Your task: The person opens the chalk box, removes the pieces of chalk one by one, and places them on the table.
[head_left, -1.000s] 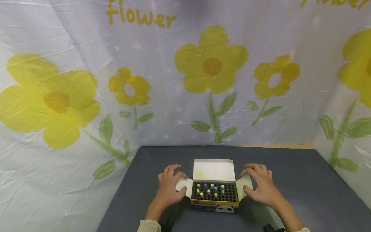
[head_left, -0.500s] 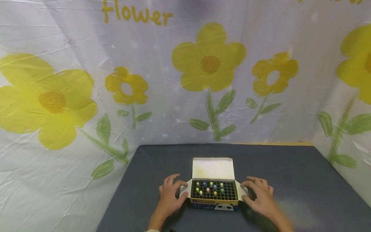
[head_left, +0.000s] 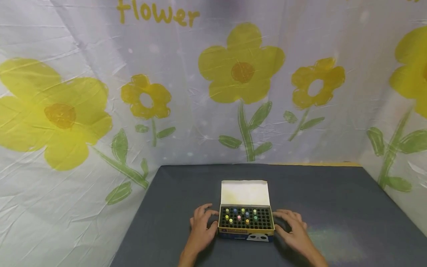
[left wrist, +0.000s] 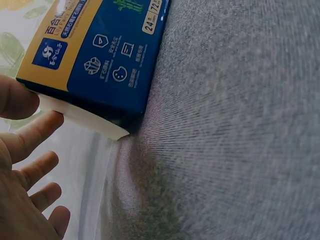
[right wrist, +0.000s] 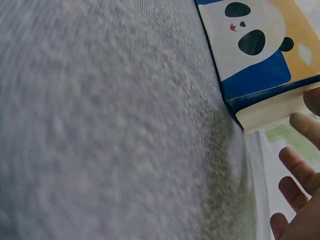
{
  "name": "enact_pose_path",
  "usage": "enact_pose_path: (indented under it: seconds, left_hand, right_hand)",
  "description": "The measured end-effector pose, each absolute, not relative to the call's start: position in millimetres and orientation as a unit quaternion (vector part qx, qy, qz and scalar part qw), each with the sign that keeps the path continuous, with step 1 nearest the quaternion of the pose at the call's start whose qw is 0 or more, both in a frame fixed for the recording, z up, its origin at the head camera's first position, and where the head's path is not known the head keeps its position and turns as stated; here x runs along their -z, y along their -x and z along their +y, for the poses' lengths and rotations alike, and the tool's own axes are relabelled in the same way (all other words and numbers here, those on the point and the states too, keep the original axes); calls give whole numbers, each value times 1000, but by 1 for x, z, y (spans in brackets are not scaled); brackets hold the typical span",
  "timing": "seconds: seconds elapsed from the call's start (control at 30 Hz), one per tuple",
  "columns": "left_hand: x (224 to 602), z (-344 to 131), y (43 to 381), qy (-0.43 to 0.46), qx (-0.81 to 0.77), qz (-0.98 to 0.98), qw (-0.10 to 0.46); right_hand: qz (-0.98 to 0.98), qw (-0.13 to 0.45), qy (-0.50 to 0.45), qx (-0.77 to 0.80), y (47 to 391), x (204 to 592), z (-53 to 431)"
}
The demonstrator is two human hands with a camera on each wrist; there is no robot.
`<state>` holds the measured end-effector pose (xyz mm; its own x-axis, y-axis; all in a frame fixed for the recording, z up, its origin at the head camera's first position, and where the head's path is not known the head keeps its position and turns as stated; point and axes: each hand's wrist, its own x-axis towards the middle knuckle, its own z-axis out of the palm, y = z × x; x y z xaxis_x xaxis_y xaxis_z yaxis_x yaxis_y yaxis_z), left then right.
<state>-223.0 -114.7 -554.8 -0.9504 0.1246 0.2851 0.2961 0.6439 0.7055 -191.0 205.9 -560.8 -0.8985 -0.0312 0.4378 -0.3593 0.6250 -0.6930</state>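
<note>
A blue-and-yellow cardboard box (head_left: 246, 236) with a panda on its front stands on the dark table, its white lid (head_left: 245, 193) raised at the back. Inside, a black insert full of round holes holds several coloured sticks (head_left: 238, 218); most holes hold none. My left hand (head_left: 201, 227) rests at the box's left end; in the left wrist view, thumb and index finger touch a white flap (left wrist: 85, 117) bent down along that end. At the opposite end, my right hand (head_left: 295, 230) likewise touches a white flap (right wrist: 272, 109). The other fingers of both hands are spread.
The dark table (head_left: 333, 200) extends around the box. Behind and beside it hangs a white curtain (head_left: 190, 129) with yellow flowers and the word "flower".
Both hands have moved inward to the box ends and a little lower. The side flaps, earlier sticking out sideways, now lie down against the ends. The box and sticks stay in place.
</note>
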Motion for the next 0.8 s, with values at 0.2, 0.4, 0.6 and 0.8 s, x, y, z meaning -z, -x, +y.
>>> enact_pose_path:
  seconds: [0.2, 0.4, 0.6, 0.8]
  left_hand:
    - [558, -116, 221, 112, 416, -897, 102]
    - [560, -119, 219, 109, 423, -894, 98]
    - [560, -121, 219, 106, 414, -898, 109]
    - [559, -124, 217, 100, 398, -896, 170]
  right_hand:
    - [-875, 186, -104, -435, 189, 560, 201]
    - [-870, 176, -100, -450, 188, 561, 198]
    - [-863, 175, -106, -462, 190, 563, 200]
    - [-855, 181, -101, -475, 189, 562, 208]
